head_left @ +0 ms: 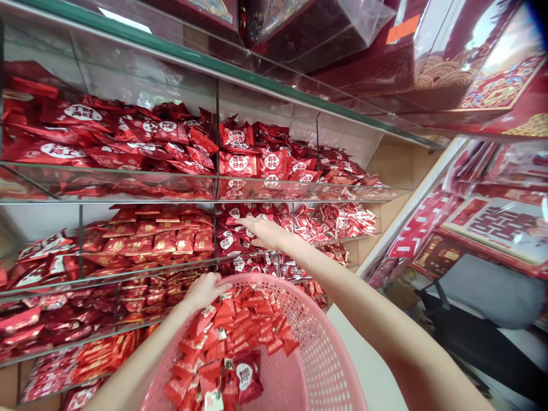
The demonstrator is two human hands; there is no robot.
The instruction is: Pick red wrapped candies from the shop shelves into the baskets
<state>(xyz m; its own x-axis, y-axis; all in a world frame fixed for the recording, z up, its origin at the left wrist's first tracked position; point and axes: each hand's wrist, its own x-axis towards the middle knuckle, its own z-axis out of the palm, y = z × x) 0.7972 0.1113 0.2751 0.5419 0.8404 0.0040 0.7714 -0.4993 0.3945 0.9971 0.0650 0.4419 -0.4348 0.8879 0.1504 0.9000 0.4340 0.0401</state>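
Note:
My left hand grips the far-left rim of a pink perforated plastic basket. Many small red wrapped packets lie heaped on its left side, and one dark red packet with a white round label rests near the bottom. My right hand reaches into a shelf compartment, its fingers stretched out over dark red packets with white round labels. Nothing is visibly held in it. Whether the fingertips touch the packets, I cannot tell.
Glass shelves with dividers hold piles of red packets above, below and beside my right hand. Large red boxes stand on the top shelf. At right are a grey chair and stacked red packages. A pale surface lies beside the basket.

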